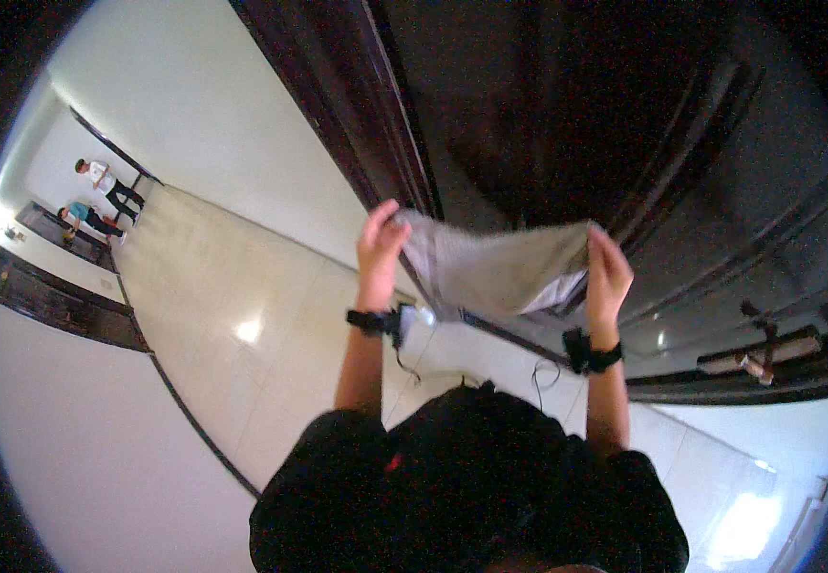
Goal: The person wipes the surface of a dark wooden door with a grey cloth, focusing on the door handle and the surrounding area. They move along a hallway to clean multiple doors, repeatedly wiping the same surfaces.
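A light grey cloth (500,265) hangs stretched between my two hands, its middle sagging a little. My left hand (381,240) pinches one upper corner, and my right hand (609,268) grips the opposite one. Right behind the cloth rises a dark, glossy panelled door (564,136); whether the cloth touches it I cannot tell. Both wrists carry black straps with small devices.
The door's dark frame (328,107) borders a white wall (228,122). A metal door handle (761,358) juts out at the right. Pale glossy floor tiles (228,286) run down a corridor, where two people (102,179) are at the far end.
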Demonstrator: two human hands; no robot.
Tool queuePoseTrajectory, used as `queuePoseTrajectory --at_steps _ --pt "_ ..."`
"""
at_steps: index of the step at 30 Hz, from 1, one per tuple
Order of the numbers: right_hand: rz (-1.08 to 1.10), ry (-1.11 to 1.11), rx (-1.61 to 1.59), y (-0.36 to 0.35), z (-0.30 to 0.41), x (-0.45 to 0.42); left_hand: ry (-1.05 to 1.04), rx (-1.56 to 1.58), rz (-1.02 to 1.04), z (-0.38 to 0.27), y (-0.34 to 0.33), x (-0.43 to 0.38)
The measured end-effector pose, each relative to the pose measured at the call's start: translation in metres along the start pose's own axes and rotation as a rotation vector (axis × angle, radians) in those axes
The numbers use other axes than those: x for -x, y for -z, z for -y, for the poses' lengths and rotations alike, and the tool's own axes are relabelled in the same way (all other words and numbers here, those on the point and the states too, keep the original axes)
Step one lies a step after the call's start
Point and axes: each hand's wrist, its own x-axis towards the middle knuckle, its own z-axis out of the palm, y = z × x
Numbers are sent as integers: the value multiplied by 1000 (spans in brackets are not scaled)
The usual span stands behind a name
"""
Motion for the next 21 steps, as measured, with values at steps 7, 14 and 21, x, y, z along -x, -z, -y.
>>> queuePoseTrajectory --at_steps 7,14,21 --pt "177 244 248 23 74 -25 71 -178 418 -95 17 -28" --pt "171 146 430 44 80 -4 -259 -832 491 -100 12 -26" --pt "96 288 629 50 85 0 -555 -1299 425 -103 6 -16"
